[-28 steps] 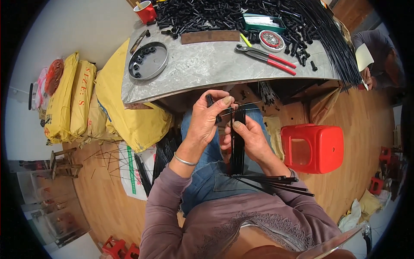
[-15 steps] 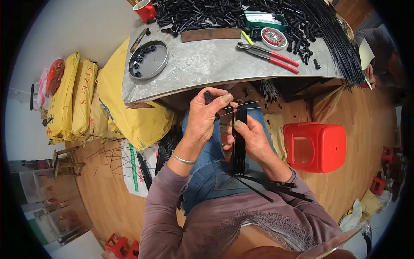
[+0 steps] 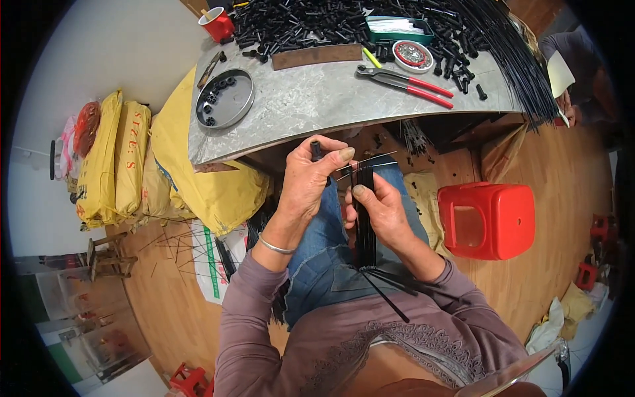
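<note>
Standing upright at the far left are yellow sacks [image 3: 135, 159]; right of them, near the table's left end, a round grey tray [image 3: 233, 109] holds a few small black parts. Next comes the left hand [image 3: 305, 175], raised before the table edge, its fingers curled around a black cylindrical piece [image 3: 316, 151] while thumb and forefinger pinch together at the top of the work; exactly what lies between those tips is hidden. Thin wires [image 3: 380, 158] cross there, slanting out to the right. Just beside, above the lap, hangs the bundle of black strands [image 3: 365, 228], upright and flattened, its lower end near the thighs, where darker stems fan out rightward. The right hand [image 3: 383, 210] grips this bundle below the wires, thumb pressed on its front and the other fingers bent behind it. The step in hand looks like fine fingertip work on the strand tops along the wires, the right hand serving as the clamp. As I judge it, the next move calls for a steady right grip, strands flat and side by side, and a small, precise shift of the left fingertips without dropping the cylinder. Farther right, red-handled pliers [image 3: 423, 94] lie on the table, touched by neither hand, and a red plastic stool [image 3: 503, 220] is on the floor.
</note>
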A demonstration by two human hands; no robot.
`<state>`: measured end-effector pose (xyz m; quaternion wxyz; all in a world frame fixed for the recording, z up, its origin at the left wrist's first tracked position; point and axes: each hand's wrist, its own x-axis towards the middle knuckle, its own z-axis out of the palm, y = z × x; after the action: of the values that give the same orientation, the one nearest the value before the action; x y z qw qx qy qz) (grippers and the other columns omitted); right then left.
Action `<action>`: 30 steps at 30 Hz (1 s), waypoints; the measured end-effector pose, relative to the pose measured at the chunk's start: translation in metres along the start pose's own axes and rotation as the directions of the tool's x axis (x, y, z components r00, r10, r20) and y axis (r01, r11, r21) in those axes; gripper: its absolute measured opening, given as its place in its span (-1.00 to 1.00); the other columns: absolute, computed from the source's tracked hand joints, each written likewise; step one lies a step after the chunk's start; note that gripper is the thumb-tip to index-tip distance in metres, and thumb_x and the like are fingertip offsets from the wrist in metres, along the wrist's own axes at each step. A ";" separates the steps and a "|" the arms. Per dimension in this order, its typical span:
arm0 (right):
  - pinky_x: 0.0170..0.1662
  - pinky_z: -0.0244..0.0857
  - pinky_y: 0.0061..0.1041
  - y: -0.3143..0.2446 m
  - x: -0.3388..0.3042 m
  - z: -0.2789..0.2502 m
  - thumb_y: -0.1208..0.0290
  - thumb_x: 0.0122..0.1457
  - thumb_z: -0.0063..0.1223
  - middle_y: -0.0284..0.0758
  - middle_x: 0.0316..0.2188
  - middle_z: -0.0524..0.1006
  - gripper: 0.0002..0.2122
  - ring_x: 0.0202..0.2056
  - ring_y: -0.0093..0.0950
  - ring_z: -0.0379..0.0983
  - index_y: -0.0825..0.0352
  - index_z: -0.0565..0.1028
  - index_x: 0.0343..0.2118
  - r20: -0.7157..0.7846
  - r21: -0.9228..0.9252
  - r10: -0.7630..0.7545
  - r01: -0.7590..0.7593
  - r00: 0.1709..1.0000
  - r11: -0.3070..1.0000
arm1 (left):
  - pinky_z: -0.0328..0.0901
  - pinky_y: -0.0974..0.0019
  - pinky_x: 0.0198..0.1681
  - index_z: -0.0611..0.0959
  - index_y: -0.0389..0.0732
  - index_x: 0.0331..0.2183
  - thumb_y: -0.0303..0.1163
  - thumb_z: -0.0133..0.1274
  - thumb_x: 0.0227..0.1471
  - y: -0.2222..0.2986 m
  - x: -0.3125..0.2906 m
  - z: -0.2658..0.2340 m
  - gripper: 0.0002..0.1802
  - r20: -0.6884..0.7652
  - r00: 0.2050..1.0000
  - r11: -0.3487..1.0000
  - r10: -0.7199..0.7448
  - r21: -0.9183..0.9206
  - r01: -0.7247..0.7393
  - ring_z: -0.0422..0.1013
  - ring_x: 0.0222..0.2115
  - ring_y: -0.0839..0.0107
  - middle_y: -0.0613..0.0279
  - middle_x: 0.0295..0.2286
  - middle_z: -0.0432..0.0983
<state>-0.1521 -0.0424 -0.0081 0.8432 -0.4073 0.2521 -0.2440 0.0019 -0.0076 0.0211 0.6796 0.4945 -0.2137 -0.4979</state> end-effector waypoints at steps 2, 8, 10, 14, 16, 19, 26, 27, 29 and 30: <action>-0.49 0.40 -0.58 -0.001 0.000 -0.002 0.34 0.27 -0.09 -0.38 -0.56 0.44 -0.83 -0.58 -0.59 0.41 0.36 0.39 -0.30 0.007 -0.001 0.000 0.000 1.000 1.000 | 0.39 0.44 -0.35 0.58 -0.29 -0.37 -0.49 0.22 -0.06 0.001 0.002 -0.001 -0.83 0.021 1.000 1.000 0.003 0.026 -0.004 0.49 -0.41 0.47 0.21 -0.45 0.54; -0.48 0.42 -0.60 0.002 0.002 -0.004 0.36 0.26 -0.07 -0.38 -0.58 0.45 -0.84 -0.58 -0.61 0.41 0.38 0.41 -0.29 -0.009 -0.004 -0.045 0.045 0.999 0.999 | 0.40 0.39 -0.32 0.54 -0.35 -0.20 -0.36 0.08 0.10 -0.002 -0.001 -0.004 -0.72 -0.029 0.998 0.993 0.060 0.100 -0.056 0.51 -0.43 0.40 0.08 -0.34 0.56; -0.47 0.42 -0.61 0.002 0.002 -0.006 0.36 0.26 -0.07 -0.38 -0.55 0.45 -0.84 -0.57 -0.63 0.41 0.38 0.41 -0.29 -0.026 0.015 -0.065 0.065 0.998 0.998 | 0.39 0.43 -0.41 0.49 -0.40 -0.10 -0.22 -0.03 0.18 0.000 -0.007 -0.013 -0.58 -0.115 0.993 0.977 0.003 0.214 0.022 0.49 -0.47 0.45 0.09 -0.34 0.55; -0.46 0.43 -0.62 0.001 0.002 -0.003 0.36 0.27 -0.08 -0.40 -0.53 0.46 -0.83 -0.52 -0.64 0.42 0.38 0.42 -0.26 -0.031 0.027 -0.064 0.065 0.997 0.998 | 0.30 0.54 -0.52 0.50 -0.39 -0.09 -0.35 0.05 0.12 -0.012 -0.025 -0.008 -0.62 -0.009 0.998 0.948 -0.055 0.314 0.055 0.40 -0.57 0.57 0.21 -0.44 0.53; -0.45 0.43 -0.63 -0.005 0.000 0.001 0.36 0.27 -0.09 -0.41 -0.53 0.46 -0.83 -0.50 -0.64 0.42 0.37 0.43 -0.24 -0.017 0.052 -0.073 0.074 0.997 0.996 | 0.28 0.54 -0.53 0.54 -0.37 -0.15 -0.48 0.11 0.04 -0.016 -0.029 0.002 -0.70 -0.027 0.999 0.965 -0.027 0.259 0.033 0.39 -0.58 0.58 0.26 -0.50 0.52; -0.48 0.35 -0.63 -0.008 -0.001 -0.004 0.35 0.25 -0.06 -0.42 -0.51 0.48 -0.83 -0.53 -0.67 0.39 0.34 0.48 -0.29 -0.069 -0.011 -0.032 0.031 0.997 0.999 | 0.28 0.53 -0.54 0.57 -0.31 -0.28 -0.54 0.17 -0.03 -0.016 -0.029 0.007 -0.80 -0.075 0.997 0.986 0.002 0.168 0.011 0.39 -0.59 0.57 0.30 -0.55 0.50; -0.45 0.24 -0.59 -0.022 0.008 -0.025 0.25 0.12 0.11 -0.42 -0.60 0.50 -0.78 -0.52 -0.69 0.38 0.33 0.59 -0.40 0.116 -0.573 -0.108 0.156 0.987 0.805 | 0.28 0.52 -0.50 0.57 -0.32 -0.24 -0.55 0.15 -0.01 -0.029 -0.028 0.003 -0.78 -0.100 0.994 0.997 0.047 0.061 -0.041 0.37 -0.57 0.58 0.33 -0.53 0.46; -0.45 0.24 -0.67 -0.025 0.009 -0.027 0.26 0.13 0.12 -0.51 -0.60 0.51 -0.77 -0.51 -0.74 0.37 0.36 0.58 -0.37 0.155 -0.592 -0.010 0.101 0.988 0.800 | 0.28 0.51 -0.50 0.56 -0.31 -0.23 -0.55 0.14 0.00 -0.029 -0.029 0.002 -0.77 -0.078 0.996 0.998 0.039 0.046 -0.035 0.37 -0.57 0.58 0.33 -0.53 0.46; -0.52 0.20 -0.68 -0.025 0.011 -0.032 0.23 0.12 0.14 -0.53 -0.61 0.49 -0.77 -0.57 -0.75 0.33 0.33 0.58 -0.38 0.153 -0.502 0.055 0.029 0.987 0.864 | 0.28 0.50 -0.49 0.56 -0.31 -0.22 -0.54 0.13 0.01 -0.029 -0.030 0.002 -0.77 -0.052 0.998 0.999 0.028 0.034 -0.026 0.36 -0.57 0.58 0.33 -0.53 0.45; -0.58 0.15 -0.70 -0.024 0.011 -0.034 0.20 0.11 0.15 -0.54 -0.62 0.47 -0.76 -0.62 -0.75 0.30 0.30 0.59 -0.39 0.163 -0.411 0.124 -0.046 0.979 0.910 | 0.27 0.50 -0.49 0.55 -0.30 -0.20 -0.53 0.12 0.02 -0.029 -0.030 0.001 -0.76 -0.003 1.000 1.000 0.010 -0.018 -0.010 0.35 -0.56 0.57 0.33 -0.52 0.45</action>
<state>-0.1697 -0.0818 -0.0099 0.7701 -0.5828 0.2349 -0.1104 -0.0247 0.0183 0.0018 0.6870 0.4879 -0.2105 -0.4956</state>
